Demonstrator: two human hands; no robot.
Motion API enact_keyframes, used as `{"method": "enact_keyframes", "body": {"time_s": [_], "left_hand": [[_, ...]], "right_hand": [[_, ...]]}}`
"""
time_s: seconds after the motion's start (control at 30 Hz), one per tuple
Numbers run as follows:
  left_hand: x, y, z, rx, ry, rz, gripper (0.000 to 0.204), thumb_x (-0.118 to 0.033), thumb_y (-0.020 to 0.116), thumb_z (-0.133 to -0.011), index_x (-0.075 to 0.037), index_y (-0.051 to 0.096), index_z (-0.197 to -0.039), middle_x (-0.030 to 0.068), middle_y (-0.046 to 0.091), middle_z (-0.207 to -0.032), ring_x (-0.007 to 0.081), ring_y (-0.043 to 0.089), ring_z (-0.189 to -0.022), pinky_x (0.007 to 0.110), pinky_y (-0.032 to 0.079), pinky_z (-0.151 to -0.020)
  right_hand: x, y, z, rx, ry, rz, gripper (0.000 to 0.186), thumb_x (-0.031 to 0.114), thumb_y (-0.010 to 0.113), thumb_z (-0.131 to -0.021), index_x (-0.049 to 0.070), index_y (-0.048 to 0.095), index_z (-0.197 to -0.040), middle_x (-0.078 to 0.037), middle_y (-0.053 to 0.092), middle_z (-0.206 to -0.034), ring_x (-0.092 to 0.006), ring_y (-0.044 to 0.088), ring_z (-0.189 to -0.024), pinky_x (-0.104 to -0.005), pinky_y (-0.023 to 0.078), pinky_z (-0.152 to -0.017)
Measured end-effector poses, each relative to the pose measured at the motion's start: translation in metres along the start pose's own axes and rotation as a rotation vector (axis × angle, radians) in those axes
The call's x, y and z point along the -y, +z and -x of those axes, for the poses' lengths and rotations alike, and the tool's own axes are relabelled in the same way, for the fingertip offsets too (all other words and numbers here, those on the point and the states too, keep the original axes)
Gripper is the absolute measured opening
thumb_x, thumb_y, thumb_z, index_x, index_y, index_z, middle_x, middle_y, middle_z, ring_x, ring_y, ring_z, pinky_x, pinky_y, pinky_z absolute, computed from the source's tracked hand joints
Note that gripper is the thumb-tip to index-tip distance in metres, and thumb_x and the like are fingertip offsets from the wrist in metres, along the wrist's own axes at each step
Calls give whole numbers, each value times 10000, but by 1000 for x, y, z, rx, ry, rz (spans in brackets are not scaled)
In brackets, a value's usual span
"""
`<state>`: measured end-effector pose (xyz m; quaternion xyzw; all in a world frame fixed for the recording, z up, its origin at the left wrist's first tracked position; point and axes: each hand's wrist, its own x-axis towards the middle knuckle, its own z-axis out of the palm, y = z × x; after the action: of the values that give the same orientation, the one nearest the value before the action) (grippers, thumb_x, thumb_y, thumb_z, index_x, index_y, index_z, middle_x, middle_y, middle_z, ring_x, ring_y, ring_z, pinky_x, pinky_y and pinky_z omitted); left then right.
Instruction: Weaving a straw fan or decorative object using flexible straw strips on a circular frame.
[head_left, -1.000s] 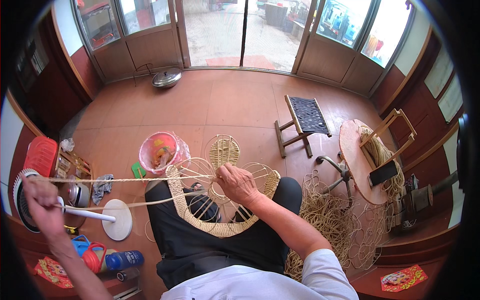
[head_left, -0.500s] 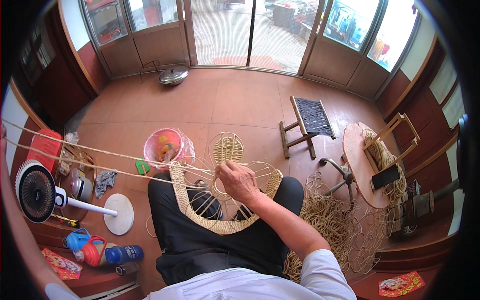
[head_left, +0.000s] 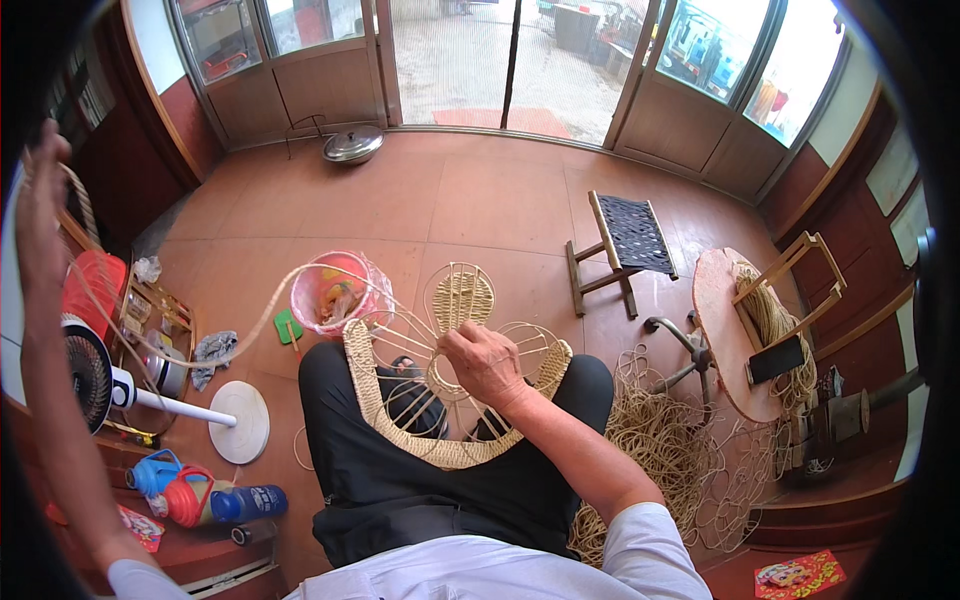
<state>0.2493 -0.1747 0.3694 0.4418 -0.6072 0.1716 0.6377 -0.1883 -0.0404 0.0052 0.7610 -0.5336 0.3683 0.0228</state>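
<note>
Across my thighs lies a partly woven frame (head_left: 440, 457) of straw-coloured cord, with a curved U-shaped band, bare thin spokes and a small round woven panel (head_left: 463, 298) at its far end. My right hand (head_left: 484, 366) is closed on the frame's middle, where spokes and cord meet under the fingers; the exact grip is hidden. Off at the far left, my left hand (head_left: 45, 205) is raised and smeared by motion, so its fingers are unclear. A slack cord (head_left: 255, 330) runs from the frame, sags leftward and loops up beside that hand.
Left stand a pink basin (head_left: 335, 290), a green dustpan (head_left: 287, 328), a white fan (head_left: 175, 402) and several bottles (head_left: 248, 503). Right are a cord heap (head_left: 650, 450), a folding stool (head_left: 630, 235) and a round board (head_left: 718, 330) bearing cord and a phone (head_left: 775, 358).
My left hand has swung up into view at the far left. The cord, stretched taut in two strands before, now hangs slack in a curve. My right hand keeps its hold.
</note>
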Motion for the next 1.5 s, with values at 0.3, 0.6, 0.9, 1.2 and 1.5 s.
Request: {"method": "enact_keyframes", "body": {"time_s": [0.3, 0.6, 0.9, 1.2, 1.5], "left_hand": [[-104, 25, 196, 522, 198, 85, 109, -101, 622, -1076, -22, 666, -1016, 109, 643, -975, 250, 609, -891, 375, 480, -822], [-142, 52, 434, 1233, -1275, 918, 538, -134, 549, -1105, 38, 426, -1600, 104, 703, -1024, 112, 668, -748, 267, 576, -722], [-181, 93, 458, 870, -1584, 997, 496, -85, 521, -1098, -24, 406, -1576, 42, 639, -899, 111, 597, -595, 285, 503, -580], [-162, 68, 454, 833, -1571, 909, 350, -355, 590, -1106, -147, 571, -825, -75, 428, -639, 49, 361, -525, 262, 332, -515], [-120, -21, 385, 866, -1098, 806, 305, -240, 591, -1089, -78, 596, -831, 4, 523, -864, 108, 461, -810, 275, 366, -776]], "right_hand": [[-8, 9, 7, 31, -117, 37, 136, 112, 733, -914, 154, 699, -1040, -54, 587, -904, -253, 683, -801, -392, 550, -685], [9, 3, -8, 164, -41, 57, 138, 124, 687, -879, 97, 677, -1014, -100, 589, -944, -294, 677, -884, -445, 559, -766], [10, -4, -13, 375, 145, -64, 179, 107, 679, -872, 89, 731, -1043, -151, 654, -1027, -367, 728, -983, -495, 585, -818], [6, -20, -16, 276, 23, -85, 289, 94, 653, -865, 107, 677, -1153, -131, 646, -1017, -377, 702, -941, -492, 585, -820], [1, -7, -9, 267, 29, -143, 339, 279, 787, -933, 96, 631, -1172, -109, 657, -1015, -341, 716, -946, -451, 587, -811]]}}
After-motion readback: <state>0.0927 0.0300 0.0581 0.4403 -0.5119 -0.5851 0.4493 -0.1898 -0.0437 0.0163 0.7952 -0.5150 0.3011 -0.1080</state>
